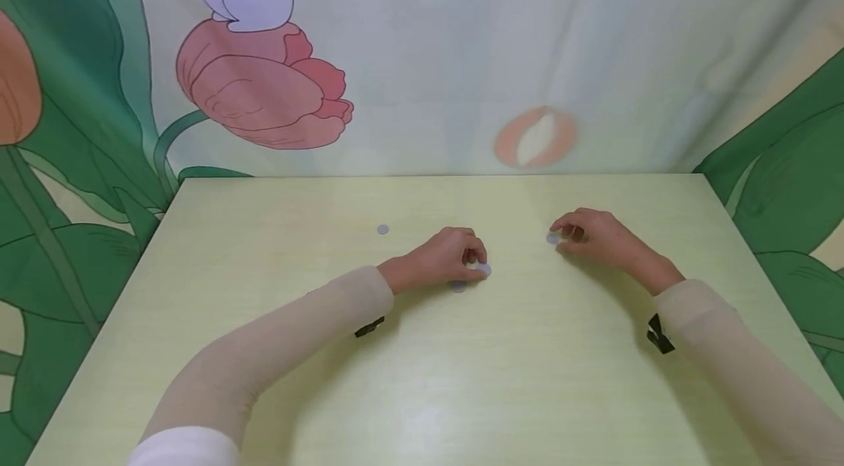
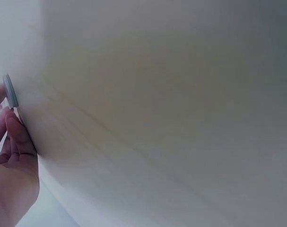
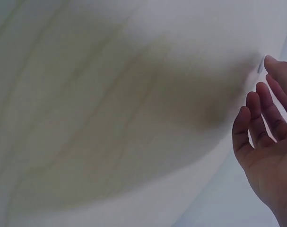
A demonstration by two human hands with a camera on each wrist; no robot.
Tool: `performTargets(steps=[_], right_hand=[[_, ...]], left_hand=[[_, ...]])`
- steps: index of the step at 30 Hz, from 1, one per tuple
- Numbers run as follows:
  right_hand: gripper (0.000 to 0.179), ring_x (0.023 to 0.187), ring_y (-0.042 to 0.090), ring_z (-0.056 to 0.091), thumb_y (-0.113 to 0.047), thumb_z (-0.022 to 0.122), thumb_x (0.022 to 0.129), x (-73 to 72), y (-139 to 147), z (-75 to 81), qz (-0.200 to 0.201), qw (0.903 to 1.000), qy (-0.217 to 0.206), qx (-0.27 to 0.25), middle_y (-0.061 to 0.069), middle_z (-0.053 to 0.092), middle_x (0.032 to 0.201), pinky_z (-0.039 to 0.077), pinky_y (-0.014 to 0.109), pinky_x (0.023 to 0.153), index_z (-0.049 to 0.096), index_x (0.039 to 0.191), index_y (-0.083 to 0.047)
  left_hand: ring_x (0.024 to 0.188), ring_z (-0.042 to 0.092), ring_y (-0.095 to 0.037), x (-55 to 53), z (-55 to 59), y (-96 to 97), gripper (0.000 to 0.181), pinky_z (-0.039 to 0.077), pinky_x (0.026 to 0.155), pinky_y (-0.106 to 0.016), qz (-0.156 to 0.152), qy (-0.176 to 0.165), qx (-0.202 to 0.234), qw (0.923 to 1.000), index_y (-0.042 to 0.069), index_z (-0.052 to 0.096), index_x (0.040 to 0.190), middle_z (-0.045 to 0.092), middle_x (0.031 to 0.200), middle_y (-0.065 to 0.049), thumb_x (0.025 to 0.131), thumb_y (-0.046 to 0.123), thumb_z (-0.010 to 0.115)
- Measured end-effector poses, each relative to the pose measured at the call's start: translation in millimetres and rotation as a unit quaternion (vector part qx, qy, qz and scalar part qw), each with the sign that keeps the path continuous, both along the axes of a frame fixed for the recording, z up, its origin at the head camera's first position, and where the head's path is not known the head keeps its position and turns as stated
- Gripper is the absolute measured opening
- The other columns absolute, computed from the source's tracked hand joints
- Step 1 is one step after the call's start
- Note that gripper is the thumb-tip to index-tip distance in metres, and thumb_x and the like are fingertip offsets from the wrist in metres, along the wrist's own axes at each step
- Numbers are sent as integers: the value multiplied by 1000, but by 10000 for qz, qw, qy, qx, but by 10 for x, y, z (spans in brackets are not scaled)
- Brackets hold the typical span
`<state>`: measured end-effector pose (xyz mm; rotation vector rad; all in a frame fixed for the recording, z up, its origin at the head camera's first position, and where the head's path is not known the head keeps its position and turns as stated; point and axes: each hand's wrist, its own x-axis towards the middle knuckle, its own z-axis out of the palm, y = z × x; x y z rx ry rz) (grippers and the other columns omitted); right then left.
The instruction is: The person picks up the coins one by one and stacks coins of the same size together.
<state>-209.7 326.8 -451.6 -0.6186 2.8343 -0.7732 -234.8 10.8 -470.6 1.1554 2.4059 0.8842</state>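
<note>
My left hand (image 1: 451,259) pinches a small silver-grey coin (image 1: 484,270) between thumb and index finger, close over the table. In the left wrist view, this coin (image 2: 10,91) stands on edge at the fingertips and looks thick, with lines along its rim. Another coin (image 1: 458,286) lies just below that hand, partly covered by it. Farther right, my right hand (image 1: 596,237) has its thumb and index fingertips around a coin (image 1: 552,238). The right wrist view shows that coin (image 3: 261,64) edge-on at the thumb tip, with the other fingers loosely bent.
One more coin (image 1: 383,229) lies on the pale yellow table (image 1: 422,378), toward the back and left of the hands. Behind the table's far edge hangs a curtain (image 1: 422,70) printed with flowers and leaves. Dark straps (image 1: 660,335) show below the sleeves.
</note>
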Motion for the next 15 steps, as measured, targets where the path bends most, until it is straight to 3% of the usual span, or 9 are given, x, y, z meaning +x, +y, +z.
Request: performTargets(steps=[9, 15], right_hand=[[23, 90, 25, 59, -19, 77, 92, -30, -22, -144, -669, 9977, 19, -65, 9, 68, 98, 48, 40, 82, 75, 111, -5], [19, 88, 24, 59, -21, 77, 93, -49, -14, -178, -686, 9976, 52, -49, 6, 67, 96, 48, 39, 80, 77, 107, -9]], left_hand=[[78, 53, -14, -43, -53, -8, 14, 46, 72, -21, -20, -101, 59, 9999, 10, 73, 96, 60, 88, -3, 90, 22, 79], [78, 53, -14, -49, -60, -9, 14, 45, 71, -21, -7, -43, 83, 10000, 10, 74, 96, 60, 86, -4, 90, 21, 79]])
